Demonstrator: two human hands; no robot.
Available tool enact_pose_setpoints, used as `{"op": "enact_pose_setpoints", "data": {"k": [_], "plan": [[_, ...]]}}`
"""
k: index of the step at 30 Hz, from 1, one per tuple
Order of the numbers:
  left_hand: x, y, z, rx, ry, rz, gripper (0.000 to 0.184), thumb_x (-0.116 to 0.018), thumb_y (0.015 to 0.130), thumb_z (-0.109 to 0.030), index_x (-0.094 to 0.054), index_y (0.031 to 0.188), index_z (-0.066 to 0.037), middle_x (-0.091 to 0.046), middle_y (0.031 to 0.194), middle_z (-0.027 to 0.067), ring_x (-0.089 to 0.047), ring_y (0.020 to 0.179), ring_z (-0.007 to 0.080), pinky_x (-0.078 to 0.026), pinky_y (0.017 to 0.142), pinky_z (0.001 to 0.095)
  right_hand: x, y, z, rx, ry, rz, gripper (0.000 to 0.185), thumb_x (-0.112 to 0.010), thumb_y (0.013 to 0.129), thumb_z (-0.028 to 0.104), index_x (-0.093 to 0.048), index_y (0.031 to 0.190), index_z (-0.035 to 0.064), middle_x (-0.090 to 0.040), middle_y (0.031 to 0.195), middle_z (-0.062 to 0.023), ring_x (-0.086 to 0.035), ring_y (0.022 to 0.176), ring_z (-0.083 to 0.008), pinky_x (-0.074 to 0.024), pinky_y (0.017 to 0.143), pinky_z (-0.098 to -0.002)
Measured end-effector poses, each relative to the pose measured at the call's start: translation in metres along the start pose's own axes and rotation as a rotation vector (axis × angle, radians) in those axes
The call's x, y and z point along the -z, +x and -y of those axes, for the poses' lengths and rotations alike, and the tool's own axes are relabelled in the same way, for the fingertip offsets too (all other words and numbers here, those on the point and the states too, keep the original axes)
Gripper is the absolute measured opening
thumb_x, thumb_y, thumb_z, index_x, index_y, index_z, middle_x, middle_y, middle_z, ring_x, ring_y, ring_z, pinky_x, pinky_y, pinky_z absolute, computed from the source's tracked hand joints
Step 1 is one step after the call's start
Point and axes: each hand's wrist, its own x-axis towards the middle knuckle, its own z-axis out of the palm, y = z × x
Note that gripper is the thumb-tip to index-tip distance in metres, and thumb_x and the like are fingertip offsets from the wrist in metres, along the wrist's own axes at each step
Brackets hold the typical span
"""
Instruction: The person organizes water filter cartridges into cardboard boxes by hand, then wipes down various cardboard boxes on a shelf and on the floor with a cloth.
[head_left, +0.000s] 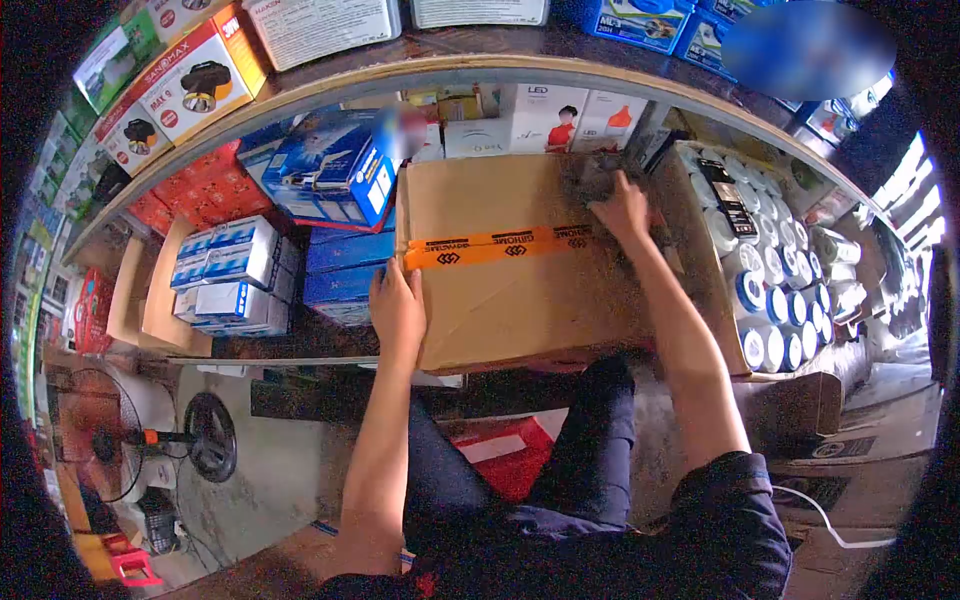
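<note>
The cardboard box (500, 310) lies between blue boxes (345, 265) and an open carton (722, 300), left hand (398, 302) against its left edge, right hand (624, 210) at its far right corner — whether either grips, I cannot tell — and even pressure from both should keep it steady.

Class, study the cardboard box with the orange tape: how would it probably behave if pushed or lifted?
The cardboard box is probably fairly stiff, as its broad top looks flat. Its squared shape makes rolling unlikely. The orange tape may help the top stay shut, but the contents are hidden, so its weight is uncertain.
</note>
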Motion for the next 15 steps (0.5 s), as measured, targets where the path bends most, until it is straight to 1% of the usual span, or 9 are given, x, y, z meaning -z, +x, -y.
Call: {"op": "enact_pose_setpoints", "data": {"k": [1, 3, 4, 6, 8, 9, 12, 14, 15], "plan": [[0.000, 0.001, -0.001, -0.007, 0.004, -0.003, 0.040, -0.044, 0.087, -0.024, -0.042, 0.113, 0.006, -0.056, 0.101, 0.0239, -0.050, 0.099, 0.0371, -0.034, 0.092, 0.0405, -0.004, 0.001, 0.013, 0.003, 0.042, 0.001, 0.073, -0.072, 0.057, 0.032, -0.044, 0.118, 0.0061, -0.055, 0.101, -0.0185, -0.052, 0.095, -0.0323, -0.0456, 0.076, -0.0412], [0.000, 0.001, -0.003, -0.010, -0.010, -0.006, 0.039, -0.044, 0.087, -0.024, -0.042, 0.112, 0.006, -0.056, 0.100, 0.0243, -0.050, 0.099, 0.0376, -0.034, 0.091, 0.0411, -0.014, -0.011, 0.061, 0.207, 0.098, 0.053, 0.072, -0.073, 0.056, 0.033, -0.046, 0.117, 0.0039, -0.056, 0.100, -0.0187, -0.054, 0.092, -0.0310, -0.0463, 0.076, -0.0398], [0.002, 0.001, -0.003, -0.009, -0.019, -0.008, 0.038, -0.044, 0.087, -0.023, -0.043, 0.111, 0.006, -0.056, 0.099, 0.0247, -0.050, 0.098, 0.0380, -0.034, 0.091, 0.0417, 0.001, -0.036, 0.102, 0.315, 0.134, -0.032, 0.068, -0.073, 0.056, 0.033, -0.049, 0.112, 0.0032, -0.056, 0.098, -0.0195, -0.055, 0.090, -0.0313, -0.0468, 0.076, -0.0396], [0.009, -0.001, -0.010, 0.004, -0.012, 0.003, 0.037, -0.044, 0.087, -0.022, -0.043, 0.110, 0.006, -0.057, 0.097, 0.0248, -0.051, 0.096, 0.0384, -0.034, 0.090, 0.0422, 0.006, -0.057, 0.169, 0.311, 0.204, 0.262, 0.067, -0.073, 0.056, 0.036, -0.049, 0.110, 0.0048, -0.054, 0.106, -0.0156, -0.051, 0.099, -0.0301, -0.0451, 0.082, -0.0378], [0.011, 0.000, -0.010, 0.009, -0.007, 0.017, 0.035, -0.044, 0.086, -0.021, -0.044, 0.109, 0.006, -0.057, 0.095, 0.0249, -0.051, 0.095, 0.0388, -0.034, 0.089, 0.0426, -0.022, -0.069, 0.210, 0.436, 0.227, 0.100, 0.076, -0.071, 0.054, 0.038, -0.041, 0.119, 0.0111, -0.047, 0.113, -0.0164, -0.041, 0.109, -0.0359, -0.0438, 0.086, -0.0415], [0.007, 0.001, -0.007, 0.008, -0.024, 0.019, 0.033, -0.044, 0.086, -0.019, -0.044, 0.108, 0.006, -0.057, 0.094, 0.0247, -0.050, 0.095, 0.0389, -0.034, 0.089, 0.0431, -0.029, -0.071, 0.222, 0.478, 0.265, 0.033, 0.075, -0.070, 0.056, 0.038, -0.041, 0.119, 0.0119, -0.049, 0.112, -0.0162, -0.040, 0.110, -0.0364, -0.0424, 0.087, -0.0429], [0.003, -0.001, -0.004, -0.004, -0.052, -0.001, 0.030, -0.042, 0.085, -0.015, -0.045, 0.106, 0.006, -0.058, 0.092, 0.0246, -0.049, 0.096, 0.0391, -0.034, 0.088, 0.0437, -0.003, -0.077, 0.226, 0.452, 0.314, 0.135, 0.069, -0.071, 0.055, 0.034, -0.047, 0.115, 0.0089, -0.050, 0.114, -0.0159, -0.041, 0.110, -0.0343, -0.0390, 0.090, -0.0393], [0.004, 0.000, -0.004, -0.011, -0.071, -0.035, 0.028, -0.041, 0.085, -0.013, -0.046, 0.105, 0.006, -0.058, 0.091, 0.0245, -0.049, 0.096, 0.0391, -0.034, 0.088, 0.0437, 0.003, -0.073, 0.213, 0.544, 0.346, 0.263, 0.070, -0.070, 0.054, 0.033, -0.046, 0.115, 0.0088, -0.050, 0.112, -0.0189, -0.045, 0.106, -0.0362, -0.0390, 0.089, -0.0397], [0.004, 0.002, -0.003, 0.014, -0.044, 0.038, 0.028, -0.042, 0.084, -0.012, -0.046, 0.104, 0.006, -0.058, 0.092, 0.0238, -0.049, 0.096, 0.0389, -0.034, 0.089, 0.0432, 0.010, -0.076, 0.208, 0.543, 0.338, 0.258, 0.070, -0.070, 0.054, 0.033, -0.046, 0.115, 0.0088, -0.050, 0.112, -0.0189, -0.045, 0.106, -0.0362, -0.0390, 0.089, -0.0397]]}}
